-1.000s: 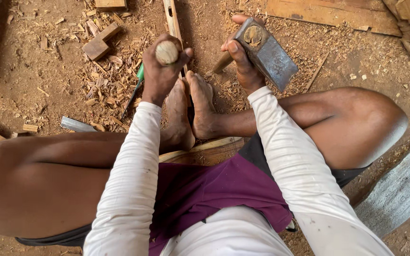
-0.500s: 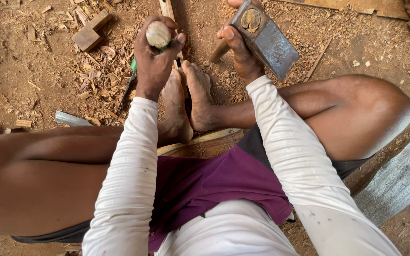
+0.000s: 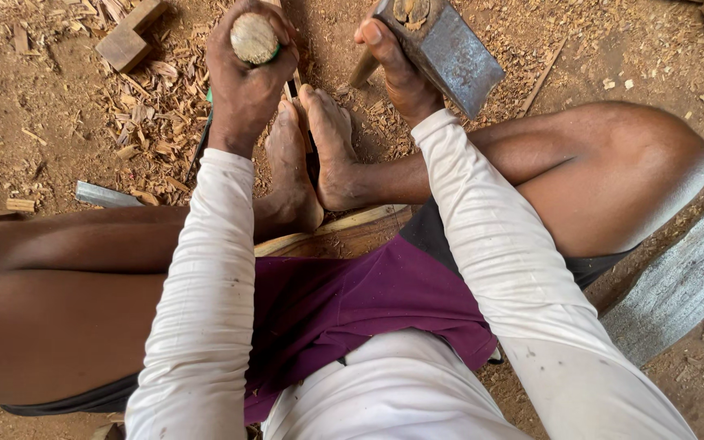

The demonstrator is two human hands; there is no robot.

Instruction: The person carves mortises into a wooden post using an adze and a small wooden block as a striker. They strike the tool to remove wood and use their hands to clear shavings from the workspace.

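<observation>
— Overhead, from the head camera: where does the chisel sit?
— Its round wooden handle end (image 3: 253, 37) stands up out of the left hand (image 3: 246, 90), above the two bare feet (image 3: 311, 155), which press together on a narrow wooden strip (image 3: 297, 81).
— And that hand?
— Fist wrapped tight round the handle, fingers fully curled.
— The right hand (image 3: 397, 69)?
— Clenched round the wooden haft of an axe-like hammer (image 3: 442, 45), just right of the chisel (its steel head tilts down to the right).
— The chisel's axis?
— Near upright, butt towards the camera; its blade is hidden. Wood shavings (image 3: 152, 98) litter the dirt ground (image 3: 34, 98).
</observation>
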